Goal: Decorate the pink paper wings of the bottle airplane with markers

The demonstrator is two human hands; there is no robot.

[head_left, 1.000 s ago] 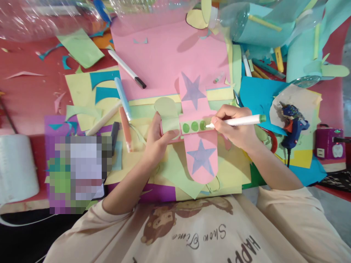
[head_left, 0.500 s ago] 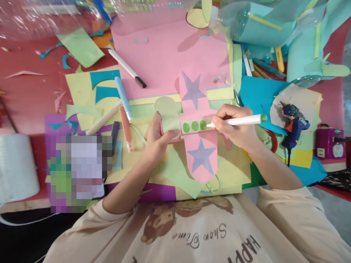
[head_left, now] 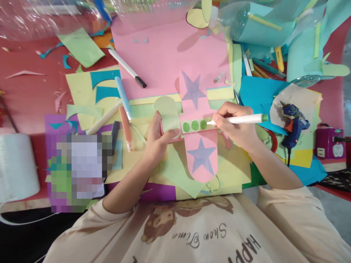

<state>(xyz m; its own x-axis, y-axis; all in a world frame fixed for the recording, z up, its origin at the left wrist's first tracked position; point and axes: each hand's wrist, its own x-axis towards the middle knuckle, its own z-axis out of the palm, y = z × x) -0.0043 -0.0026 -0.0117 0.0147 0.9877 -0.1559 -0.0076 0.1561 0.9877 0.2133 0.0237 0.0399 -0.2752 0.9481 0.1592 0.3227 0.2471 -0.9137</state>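
A pink paper airplane model (head_left: 201,140) with a blue star on each wing lies across the middle. My left hand (head_left: 159,137) grips its left end beside the pale green rounded tail piece (head_left: 168,113), thumb on the near side. Along the body runs a pale strip with three green dots (head_left: 195,125). In my right hand (head_left: 236,122) is a white marker (head_left: 245,119) with a green end, held like a pen. Its tip is just right of the third dot; whether it touches the paper I cannot tell.
A blue glue gun (head_left: 294,133) rests on paper at right, near a purple box (head_left: 329,142). Several markers lie left, among them an orange one (head_left: 126,129) and a black-tipped white one (head_left: 127,68). Clear plastic bottles (head_left: 304,62) and paper scraps surround the work. A white cylinder (head_left: 18,166) stands far left.
The marker tip has shifted slightly right, off the edge of the third dot, and my right hand has moved a little with it. My left hand and the paper model stay in place.
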